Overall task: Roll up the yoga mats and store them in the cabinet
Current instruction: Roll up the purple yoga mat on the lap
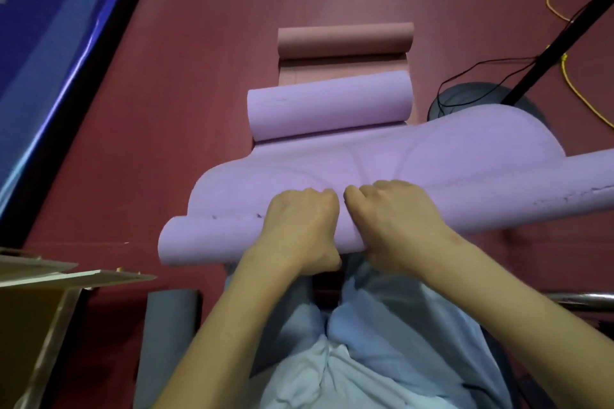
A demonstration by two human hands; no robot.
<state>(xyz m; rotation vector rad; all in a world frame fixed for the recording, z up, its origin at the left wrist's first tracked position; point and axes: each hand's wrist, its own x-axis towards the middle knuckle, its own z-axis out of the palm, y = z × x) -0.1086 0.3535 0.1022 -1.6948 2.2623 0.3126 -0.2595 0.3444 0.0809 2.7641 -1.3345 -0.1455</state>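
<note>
1. The purple yoga mat [382, 156] lies on the dark red floor [166, 109] at the centre of the view, with its near end rolled into a tube that runs from 9 o'clock to 3 o'clock in front of the person.
2. The left hand [299, 226] and the right hand [395, 212] sit side by side on the middle of that near roll, knuckles up and fingers curled over its far side, both gripping the rolled mat.
3. The far end of the purple mat, toward 12 o'clock, is curled into a second roll, and the flat stretch between the two rolls bulges.
4. A pink yoga mat [345, 38] lies just beyond at 12 o'clock, its far end rolled too, its near part tucked under the purple roll.
5. A grey rolled mat [166, 325] lies at 7 o'clock beside the person's leg.
6. A cardboard box [40, 309] sits at 8 o'clock.
7. A blue banner [50, 26] lines the floor at 10 o'clock.
8. A black stand [561, 33] with a round base, black wires and a yellow cord [571, 83] stands at 2 o'clock.
</note>
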